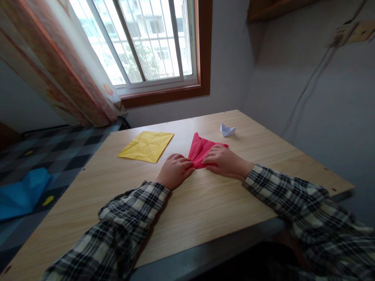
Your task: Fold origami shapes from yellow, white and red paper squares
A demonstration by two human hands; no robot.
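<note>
On the smooth wooden table (205, 203), with a creased yellow sheet (146, 146) left of centre, I press the red paper (201, 150) flat at frame centre with my left hand (175, 170) and right hand (221, 160), fingertips pinching its near edge, which I think should stay aligned before creasing firmly.

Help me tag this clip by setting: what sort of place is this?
Probably a room in a home, used here for paper folding. A wooden table sits in a corner under a barred window with a patterned curtain. Both hands press a red paper; a yellow sheet lies nearby.
</note>
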